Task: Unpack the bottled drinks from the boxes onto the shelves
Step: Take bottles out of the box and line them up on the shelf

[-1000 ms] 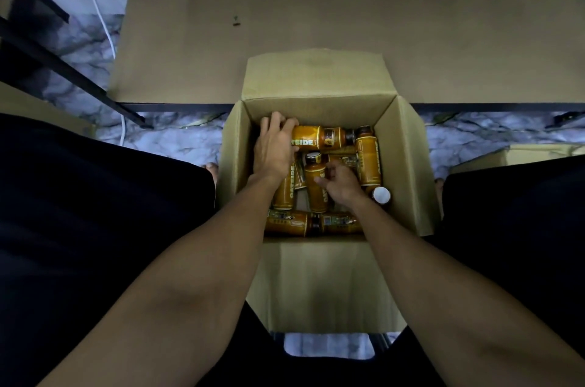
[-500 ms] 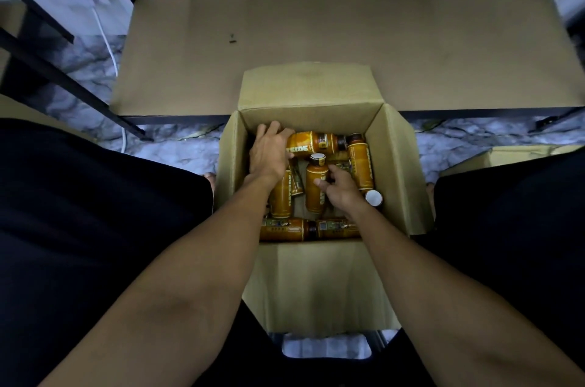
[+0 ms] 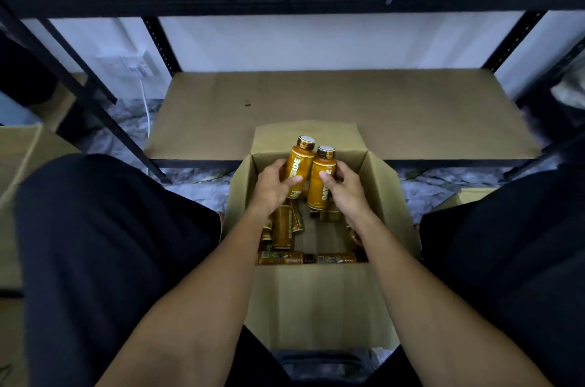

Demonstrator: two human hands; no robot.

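Left bottle (image 3: pixel 299 170) & right bottle (image 3: pixel 322 179) are rising upright out of the box (image 3: pixel 316 301), no longer lying inside as 1 s ago. L hand (image 3: pixel 272 187) is gripping one, R hand (image 3: pixel 346 189) the other. Likely heading for the lower shelf (image 3: pixel 348 108) next.

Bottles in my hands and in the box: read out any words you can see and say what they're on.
"SIDE" on the left bottle, its start covered by the left hand.
"OAT", probably, on the right bottle, the rest behind the right hand.
The loose bottles in the box: labels too dark to read.
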